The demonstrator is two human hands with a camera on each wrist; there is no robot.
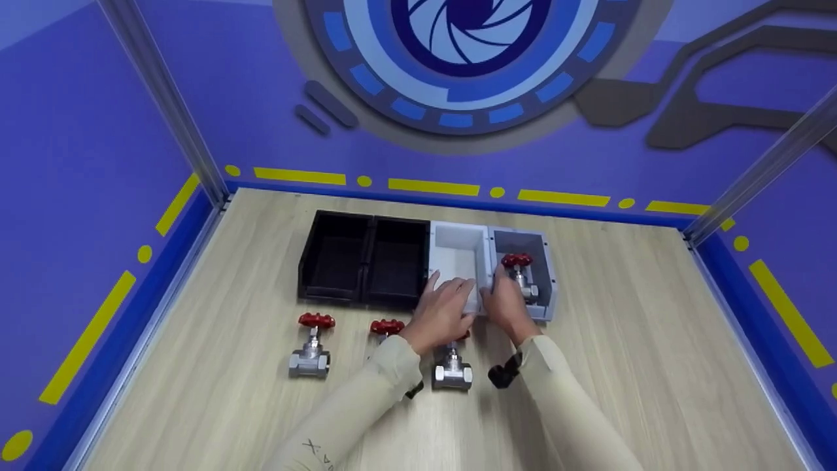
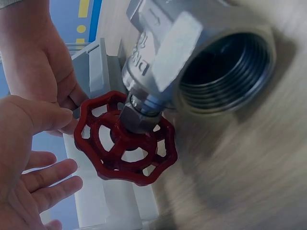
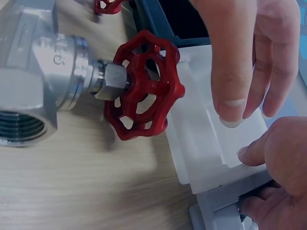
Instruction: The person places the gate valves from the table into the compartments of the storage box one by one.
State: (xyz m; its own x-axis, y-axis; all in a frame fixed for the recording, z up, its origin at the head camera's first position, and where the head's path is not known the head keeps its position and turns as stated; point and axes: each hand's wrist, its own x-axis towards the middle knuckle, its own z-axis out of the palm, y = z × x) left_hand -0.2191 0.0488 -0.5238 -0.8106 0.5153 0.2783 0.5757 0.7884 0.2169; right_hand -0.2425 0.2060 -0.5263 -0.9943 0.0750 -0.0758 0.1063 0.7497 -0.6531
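Observation:
My left hand (image 1: 443, 313) reaches over the white bin (image 1: 461, 258), its fingers extended and spread; the thumb (image 2: 55, 119) shows in the left wrist view. With its thumb on the white-bin side and its fingers bent over into the grey bin (image 1: 549, 281), my right hand (image 1: 507, 302) grips the wall where the two bins meet. Inside the grey bin stands a gate valve (image 1: 522, 278) with a red handwheel, partly hidden by the right hand. Another gate valve (image 1: 452, 373) stands on the table below the hands, its red handwheel (image 3: 144, 86) close to the white bin's front.
Two black bins (image 1: 366, 302) adjoin the white bin on the left. In front of them stand a gate valve (image 1: 310, 356) and one whose red handwheel (image 1: 387, 326) shows beside my left sleeve, its body mostly hidden. Blue panels (image 1: 458, 163) enclose the wooden table (image 1: 628, 340).

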